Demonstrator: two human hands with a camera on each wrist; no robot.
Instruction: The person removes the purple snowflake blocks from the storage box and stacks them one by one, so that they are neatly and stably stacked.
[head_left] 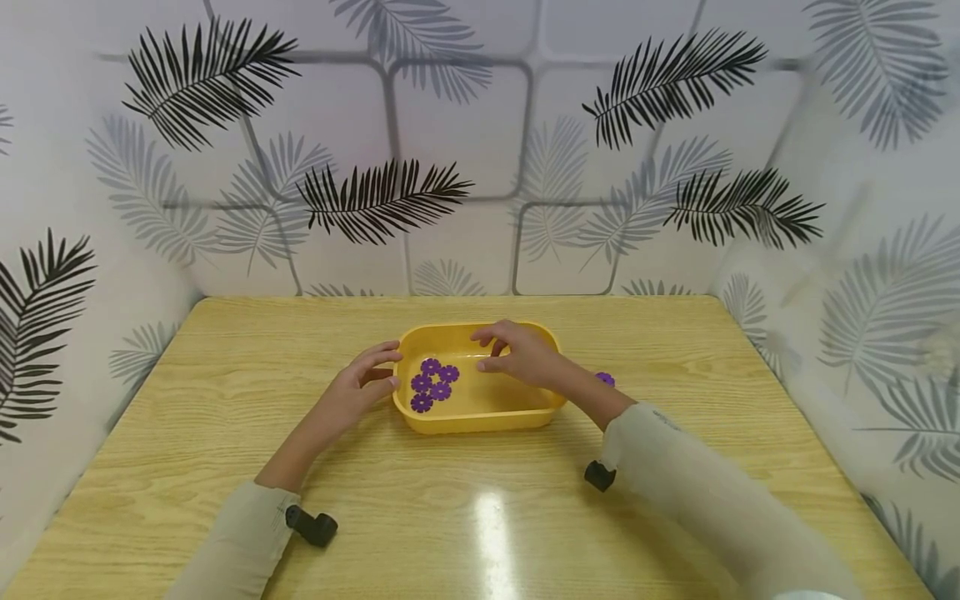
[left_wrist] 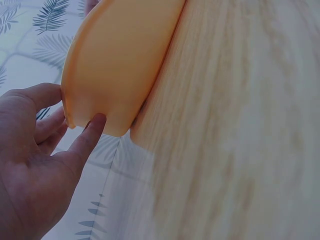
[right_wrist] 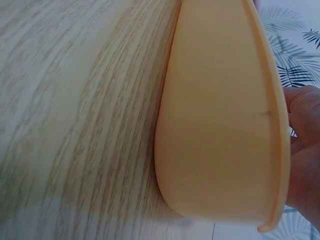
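A yellow plastic basin (head_left: 480, 423) stands on the wooden table, with several purple flower-shaped discs (head_left: 440, 391) grouped at the left of its floor. My left hand (head_left: 348, 400) is at its left end, the fingertips touching the rim and outer wall; the left wrist view shows this hand (left_wrist: 42, 160) from close by. Above the basin's inside, right of the discs, hovers my right hand (head_left: 522, 354), thumb and fingers apart and nothing visible between them. In the right wrist view the basin wall (right_wrist: 215, 110) hides most of that hand (right_wrist: 304, 145).
Another purple disc (head_left: 604, 379) lies on the table (head_left: 675, 333) right of the basin, partly hidden by my right forearm. A wall (head_left: 480, 125) with a leaf pattern rises behind the table. Each sleeve carries a small black device (head_left: 311, 527) at the wrist.
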